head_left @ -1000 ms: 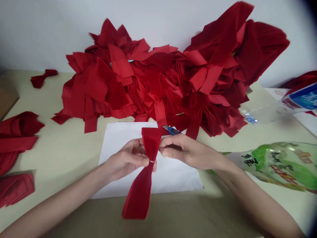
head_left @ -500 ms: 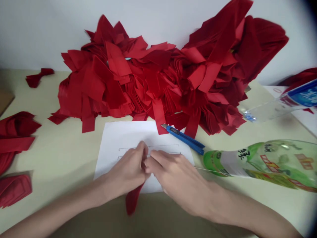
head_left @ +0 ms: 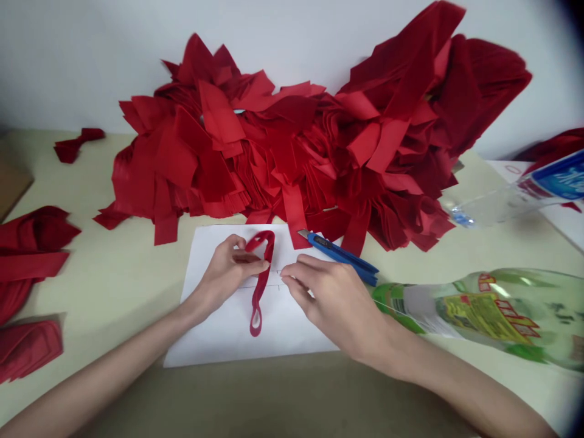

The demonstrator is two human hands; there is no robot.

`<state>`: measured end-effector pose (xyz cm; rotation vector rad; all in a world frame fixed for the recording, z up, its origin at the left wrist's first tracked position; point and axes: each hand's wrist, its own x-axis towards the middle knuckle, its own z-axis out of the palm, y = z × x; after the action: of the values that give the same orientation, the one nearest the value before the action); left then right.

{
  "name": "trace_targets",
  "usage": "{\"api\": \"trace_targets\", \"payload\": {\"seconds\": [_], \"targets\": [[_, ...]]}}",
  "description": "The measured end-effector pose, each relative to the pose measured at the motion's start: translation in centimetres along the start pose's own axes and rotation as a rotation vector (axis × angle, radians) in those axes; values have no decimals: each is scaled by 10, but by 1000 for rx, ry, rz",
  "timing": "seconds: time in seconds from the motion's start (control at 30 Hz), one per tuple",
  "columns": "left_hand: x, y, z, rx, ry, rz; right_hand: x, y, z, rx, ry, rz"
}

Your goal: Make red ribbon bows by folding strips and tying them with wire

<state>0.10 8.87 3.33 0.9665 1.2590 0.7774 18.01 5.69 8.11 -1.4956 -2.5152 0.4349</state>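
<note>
Gripping the thin red ribbon between thumb and fingers, the left hand is holding it on the white paper at the lower middle of the frame. The right hand is resting open just beside the ribbon, near a blue cutter. A big red cloth pile is sitting above them.

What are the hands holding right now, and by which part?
The left hand seems to pinch the red ribbon at its narrow middle, just below the top loop. The right hand holds nothing; its fingertips hover beside the ribbon.
</note>
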Motion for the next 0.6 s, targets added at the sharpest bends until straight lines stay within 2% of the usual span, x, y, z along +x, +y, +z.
{"api": "trace_targets", "payload": {"seconds": [0.17, 0.33, 0.6], "targets": [[3, 1, -7, -295, -140, -75, 7, 8, -6, 283, 6, 133], [9, -4, -12, -364, -221, -105, 11, 16, -7, 491, -34, 146], [8, -6, -10, -392, -206, -91, 10, 17, -3, 663, -97, 99]]}}
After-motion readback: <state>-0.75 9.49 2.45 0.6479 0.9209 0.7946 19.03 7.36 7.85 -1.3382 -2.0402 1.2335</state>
